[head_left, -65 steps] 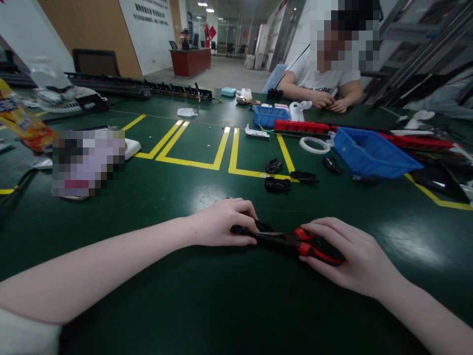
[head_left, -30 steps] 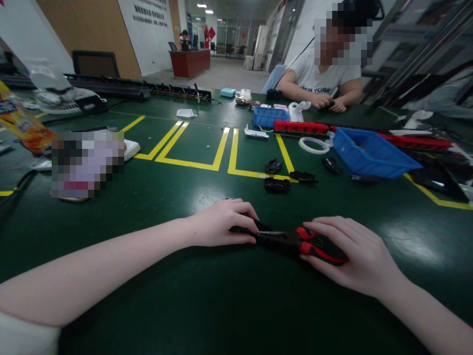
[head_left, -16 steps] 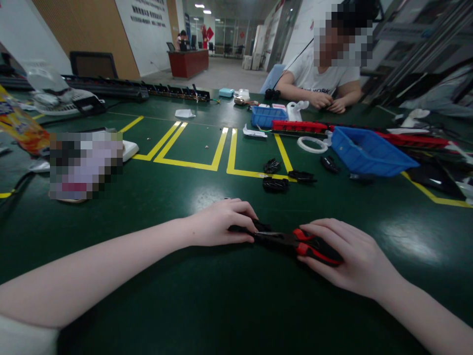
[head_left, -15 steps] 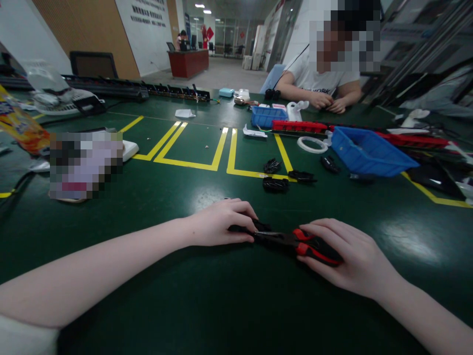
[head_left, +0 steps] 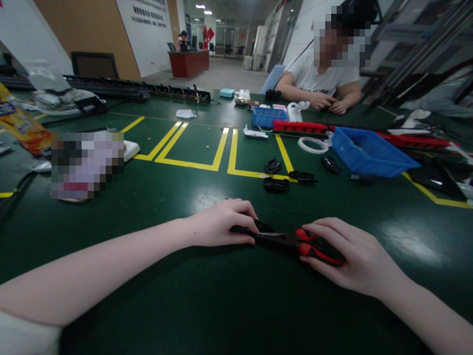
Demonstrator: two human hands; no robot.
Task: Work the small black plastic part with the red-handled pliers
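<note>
My left hand (head_left: 227, 224) is closed around a small black part (head_left: 264, 227) low over the green table (head_left: 177, 305). Its fingers cover most of that part, so its exact kind does not show. My right hand (head_left: 351, 256) grips long-nose pliers (head_left: 306, 245) by their red and black handles. The plier jaws point left and reach the black part beside my left fingertips. Whether the jaws are clamped on it I cannot tell. Beyond my hands lie several similar black pieces (head_left: 276, 185) on the table.
At the right stands a blue bin (head_left: 373, 153), with a white ring of tape (head_left: 312, 145) beside it and a smaller blue bin (head_left: 269, 117) farther back. Yellow tape lines (head_left: 186, 163) mark the table. A phone (head_left: 86, 167) lies at the left. Across the table sits a person (head_left: 314, 84).
The pliers and my right hand have shifted very slightly to the right. My left hand keeps its hold on the black part, and the view has moved a touch.
</note>
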